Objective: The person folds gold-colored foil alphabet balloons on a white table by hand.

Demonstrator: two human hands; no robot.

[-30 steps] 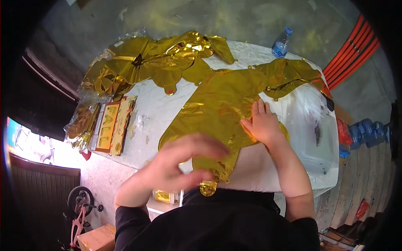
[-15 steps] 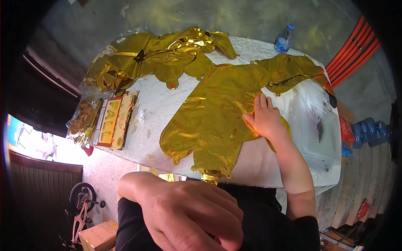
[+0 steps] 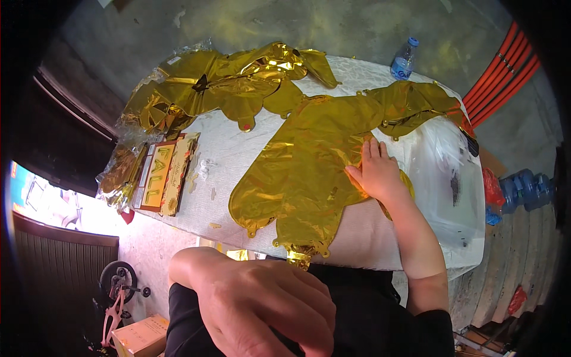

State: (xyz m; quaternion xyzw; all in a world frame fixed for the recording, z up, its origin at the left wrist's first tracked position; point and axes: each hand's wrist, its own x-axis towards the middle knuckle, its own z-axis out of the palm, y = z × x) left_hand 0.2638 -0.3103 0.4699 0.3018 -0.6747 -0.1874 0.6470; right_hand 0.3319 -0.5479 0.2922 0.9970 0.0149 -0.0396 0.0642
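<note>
On a white counter [image 3: 238,149] lies a flattened gold balloon [image 3: 309,160]. The right hand [image 3: 377,172] presses it flat, fingers spread, grasping nothing; the left hand [image 3: 267,309] hangs loose, near the camera. This looks like smoothing.

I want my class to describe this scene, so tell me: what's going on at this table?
A person stands at a white table with flat, uninflated gold foil balloons. The right hand lies flat on the nearest balloon, pressing it onto the tabletop. The left hand is raised close to the camera, off the table, holding nothing visible. More gold balloons are heaped at the far side, and a water bottle stands beyond.
</note>
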